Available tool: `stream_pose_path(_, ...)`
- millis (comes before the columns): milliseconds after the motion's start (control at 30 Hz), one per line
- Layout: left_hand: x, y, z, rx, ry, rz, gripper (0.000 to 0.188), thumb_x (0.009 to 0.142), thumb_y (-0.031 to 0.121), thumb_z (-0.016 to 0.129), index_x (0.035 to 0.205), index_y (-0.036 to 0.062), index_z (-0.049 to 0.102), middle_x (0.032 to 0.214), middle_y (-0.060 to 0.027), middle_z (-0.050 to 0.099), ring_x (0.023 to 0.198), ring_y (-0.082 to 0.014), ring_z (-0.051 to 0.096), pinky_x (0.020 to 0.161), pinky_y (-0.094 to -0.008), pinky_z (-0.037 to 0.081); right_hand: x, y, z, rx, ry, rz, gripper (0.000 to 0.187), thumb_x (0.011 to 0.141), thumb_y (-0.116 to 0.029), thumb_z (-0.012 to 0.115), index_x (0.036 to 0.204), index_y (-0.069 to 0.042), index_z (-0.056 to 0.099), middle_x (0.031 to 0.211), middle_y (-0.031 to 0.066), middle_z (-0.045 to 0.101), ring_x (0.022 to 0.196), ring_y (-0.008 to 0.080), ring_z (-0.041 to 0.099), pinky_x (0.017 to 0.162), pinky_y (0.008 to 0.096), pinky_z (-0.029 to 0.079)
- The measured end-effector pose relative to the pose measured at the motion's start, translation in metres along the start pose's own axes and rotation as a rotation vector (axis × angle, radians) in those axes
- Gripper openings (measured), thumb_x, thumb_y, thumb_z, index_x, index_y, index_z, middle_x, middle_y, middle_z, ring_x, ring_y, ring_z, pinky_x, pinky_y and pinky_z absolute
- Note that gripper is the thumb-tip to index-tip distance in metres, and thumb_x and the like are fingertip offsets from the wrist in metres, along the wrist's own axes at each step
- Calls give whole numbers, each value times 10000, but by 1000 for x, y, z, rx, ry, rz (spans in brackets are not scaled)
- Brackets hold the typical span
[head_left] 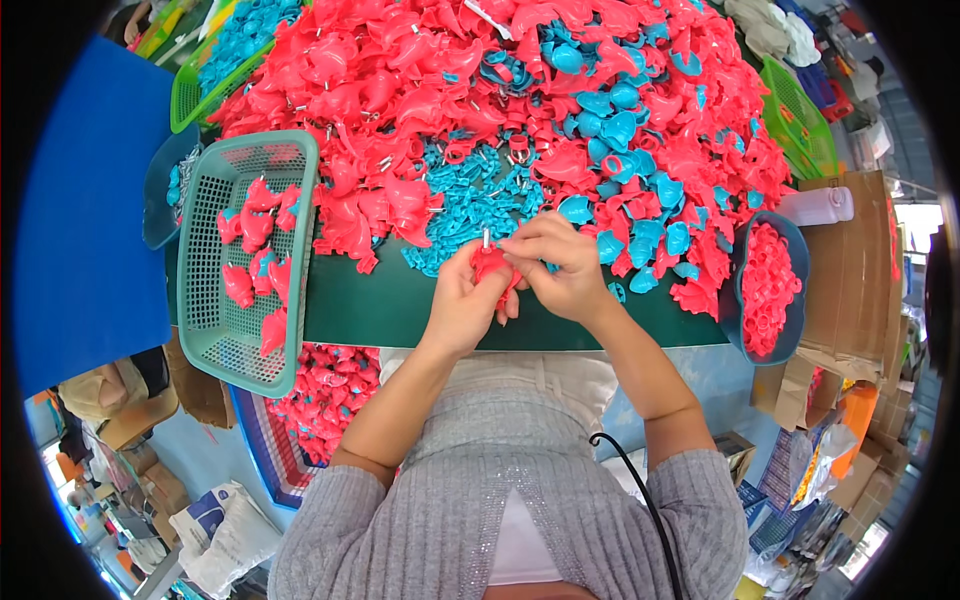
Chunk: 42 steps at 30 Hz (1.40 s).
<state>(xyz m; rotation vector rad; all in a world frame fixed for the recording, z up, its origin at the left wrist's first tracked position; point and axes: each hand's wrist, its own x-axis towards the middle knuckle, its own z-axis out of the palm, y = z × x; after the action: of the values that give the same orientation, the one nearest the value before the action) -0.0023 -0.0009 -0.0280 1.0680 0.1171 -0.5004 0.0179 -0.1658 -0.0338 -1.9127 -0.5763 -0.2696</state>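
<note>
Close to the table's front edge, my left hand is closed around a small red plastic piece. A short, pale metal-looking pin stands up from it. My right hand meets it from the right, thumb and fingertips pinched at the piece's upper side. What the right fingertips grip, if anything, is hidden. Just beyond my hands lies a heap of small teal plastic parts. Curved red plastic shells are piled behind and around it, with teal rounded shells mixed in on the right.
A green mesh basket at left holds several red-and-teal pieces. Left of it sits a teal bowl with small metal parts. A dark blue bin of red rings stands at right, beside cardboard. Below the table, another crate holds red pieces.
</note>
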Motion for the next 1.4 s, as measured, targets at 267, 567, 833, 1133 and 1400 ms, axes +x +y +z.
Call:
stream_pose_path(267,19,-17,-18,-167,199,-61,188,892,56,549,1072,8,526,831,-94,630,624,-150,603,528,-263,478,22,29,-5,-257,98,4,259,791,-78,656,1050,-56,668,953,110,665,894,258,603,771,377,463)
stream_pose_path(567,14,-8,-24,-266,275,-83,238,885,56,573,1115,9,533,962,-128,646,741,-182,633,610,-282,516,33,40,-83,-943,183,300,196,724,-127,719,888,-33,667,903,123,620,920,317,573,772,418,462)
stream_pose_path(833,21,-13,-12,-267,210,-110,251,880,58,582,1121,6,533,989,-130,644,735,-167,621,626,-274,510,21,66,-99,-830,174,205,177,758,-160,714,852,-13,684,839,91,607,822,259,582,725,369,465)
stream_pose_path(1133,35,-8,1,-445,217,-193,219,890,155,629,1086,91,556,964,-60,647,794,-164,622,702,-318,513,19,28,-64,525,133,761,127,832,-108,672,872,13,662,797,3,579,695,86,521,593,220,403)
stream_pose_path(1400,37,-10,14,-368,278,62,271,866,117,671,1097,115,530,983,-14,627,875,-126,606,709,-289,515,3,0,-4,340,29,431,115,801,-66,692,821,39,650,825,80,608,791,132,579,695,259,460)
